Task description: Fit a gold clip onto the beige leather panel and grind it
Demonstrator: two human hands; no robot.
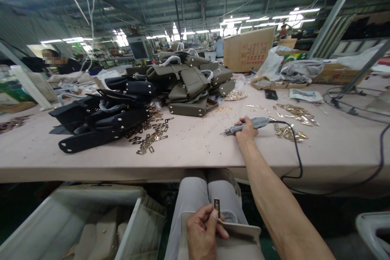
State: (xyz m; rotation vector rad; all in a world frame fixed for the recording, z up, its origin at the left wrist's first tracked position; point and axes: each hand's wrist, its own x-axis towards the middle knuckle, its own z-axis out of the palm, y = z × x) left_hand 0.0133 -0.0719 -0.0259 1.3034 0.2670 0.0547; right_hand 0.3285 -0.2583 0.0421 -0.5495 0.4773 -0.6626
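My right hand point(247, 129) reaches out over the table and is closed around a grey corded electric screwdriver point(243, 126) lying on the pink tabletop point(195, 146). My left hand point(203, 231) is low over my lap, fingers pinched on a small metal buckle plate point(217, 206) held against a beige bag piece point(243, 237) resting on my knees. Loose gold metal fittings point(292, 124) lie just right of the screwdriver, and more bronze buckles point(150, 135) lie scattered to its left.
A heap of black bags point(100, 124) and olive bags point(191, 83) fills the table's middle and left. A cardboard box point(248, 48), plastic bags and a phone point(271, 94) sit at the back right. A white bin point(88, 223) with beige pieces stands below left. Another person point(61, 63) sits far left.
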